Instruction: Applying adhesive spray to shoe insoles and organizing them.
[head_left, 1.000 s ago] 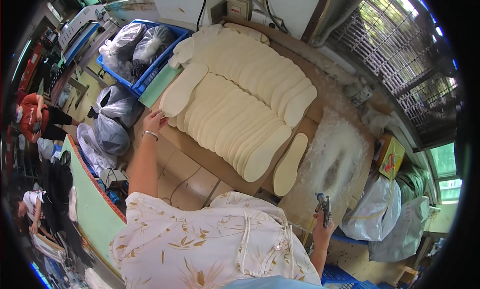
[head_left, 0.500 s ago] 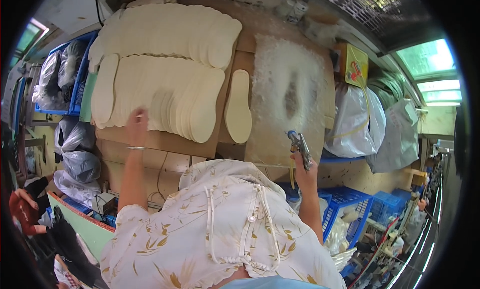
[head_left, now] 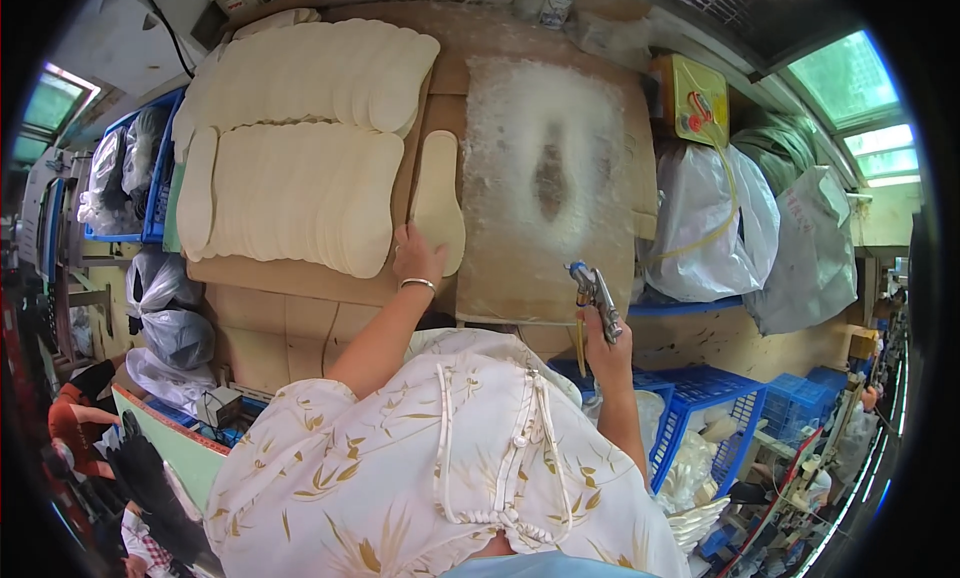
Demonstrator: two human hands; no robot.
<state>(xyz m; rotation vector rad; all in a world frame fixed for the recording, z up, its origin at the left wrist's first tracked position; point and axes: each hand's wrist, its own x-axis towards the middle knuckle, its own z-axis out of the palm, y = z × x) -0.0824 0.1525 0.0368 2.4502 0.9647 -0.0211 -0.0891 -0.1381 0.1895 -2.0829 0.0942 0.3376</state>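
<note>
My left hand (head_left: pixel 418 258) has moved off the 2 rows of insoles (head_left: pixel 300 193) to the 1 lone insole (head_left: pixel 438 173) beside them — fingers on its near half; whether they pinch it, I cannot tell. My right hand (head_left: pixel 608 353) is wrapped around a spray gun (head_left: pixel 600 298). In my judgement, work has passed to this piece — it lies just left of the white-crusted board (head_left: pixel 495 268).

Workshop: rows of cream insoles (head_left: pixel 295 198), spray gun (head_left: pixel 602 303), white-crusted cardboard (head_left: pixel 500 218), blue plastic crates (head_left: pixel 705 386), other people (head_left: pixel 78 416) nearby
</note>
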